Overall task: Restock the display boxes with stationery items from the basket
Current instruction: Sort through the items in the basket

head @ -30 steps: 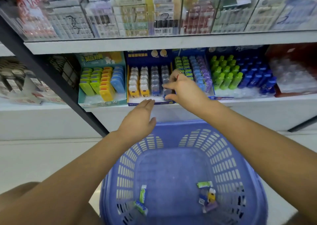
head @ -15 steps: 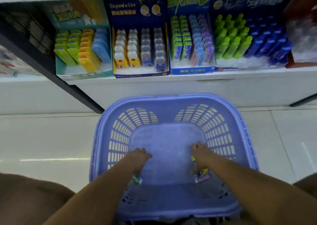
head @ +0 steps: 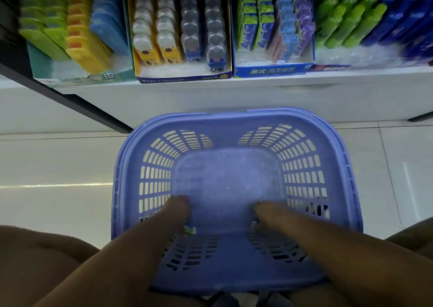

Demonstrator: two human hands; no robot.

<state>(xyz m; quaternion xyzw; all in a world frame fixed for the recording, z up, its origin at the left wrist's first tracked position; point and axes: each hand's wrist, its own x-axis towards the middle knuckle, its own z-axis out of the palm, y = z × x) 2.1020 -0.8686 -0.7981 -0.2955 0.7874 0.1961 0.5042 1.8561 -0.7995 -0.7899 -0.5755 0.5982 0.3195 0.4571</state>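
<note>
The purple plastic basket (head: 234,119) stands on the floor below the shelf. Both my hands reach down to its bottom. My left hand (head: 174,213) curls over a small green-and-white stationery item (head: 190,229) that peeks out under its palm. My right hand (head: 269,214) covers the small pile at the right, and only a white scrap (head: 254,224) shows beside it; its fingers are hidden. On the shelf stand the display boxes: a teal one (head: 93,78) with green, yellow and blue pieces, a yellow-and-blue one (head: 182,78) with bear-topped items, and a blue one (head: 269,70) with green, blue and purple packs.
Green tubes (head: 346,18) and dark blue tubes (head: 403,18) fill the shelf's right end. A black shelf post (head: 77,105) slants down to the floor left of the basket. White floor tiles (head: 58,166) lie around the basket. My knees frame the bottom corners.
My right hand left the bear-item box and both hands dropped into the basket. My head has tilted down and moved closer, so the upper shelf is out of view.
</note>
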